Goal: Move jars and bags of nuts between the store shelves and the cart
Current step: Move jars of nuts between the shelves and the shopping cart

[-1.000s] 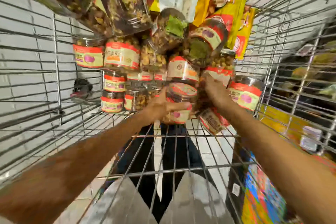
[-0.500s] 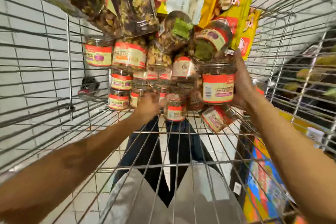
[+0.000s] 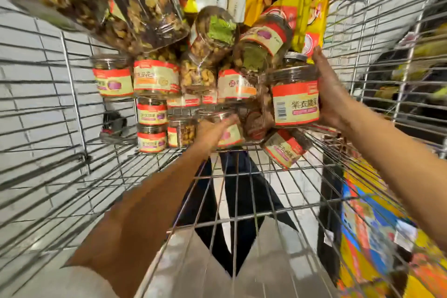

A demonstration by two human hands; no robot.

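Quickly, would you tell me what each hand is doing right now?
Left hand: grips a small jar in the cart.
Right hand: holds a big jar, lifted.

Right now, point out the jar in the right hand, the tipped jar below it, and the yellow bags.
jar in the right hand (image 3: 295, 106), head view, label front.
tipped jar (image 3: 281, 150), head view, label.
yellow bags (image 3: 306, 19), head view, printed front.

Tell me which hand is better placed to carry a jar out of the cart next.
Right. The right hand already grips a clear plastic jar with a red and cream label, lifted above the wire cart floor. The left hand only reaches a blurred jar low in the pile.
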